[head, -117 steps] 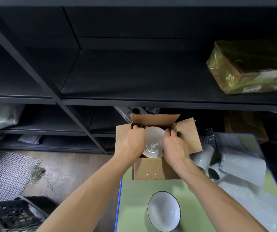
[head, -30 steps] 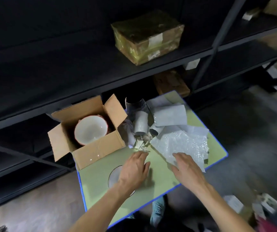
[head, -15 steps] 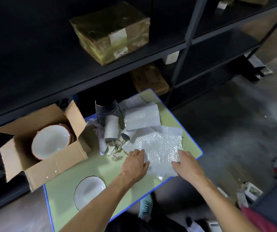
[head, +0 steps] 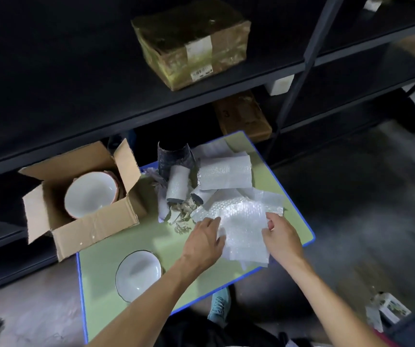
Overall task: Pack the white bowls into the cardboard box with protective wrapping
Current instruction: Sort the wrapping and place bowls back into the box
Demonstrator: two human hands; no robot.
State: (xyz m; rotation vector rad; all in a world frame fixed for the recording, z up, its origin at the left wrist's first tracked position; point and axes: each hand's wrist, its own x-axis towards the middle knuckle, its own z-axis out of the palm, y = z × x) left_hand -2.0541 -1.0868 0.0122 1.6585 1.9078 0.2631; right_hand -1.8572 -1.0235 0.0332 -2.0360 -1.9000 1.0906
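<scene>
Now moved from the cardboard box [head: 96, 229], centre left, which holds one white bowl [head: 90, 195], the left hand [head: 205, 240] lies flat on the bubble wrap [head: 241, 219] and the right hand [head: 280, 237] pinches its edge; the second bowl [head: 138, 274], lower centre, likely gets wrapped next.

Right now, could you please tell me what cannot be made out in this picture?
Head view:
- Cardboard box: anything beneath its top bowl is hidden by that bowl.
- Parcel label on the shelf: too small to read.
- Bubble wrap: left hand and right hand cover parts; sheet count unclear.
</scene>
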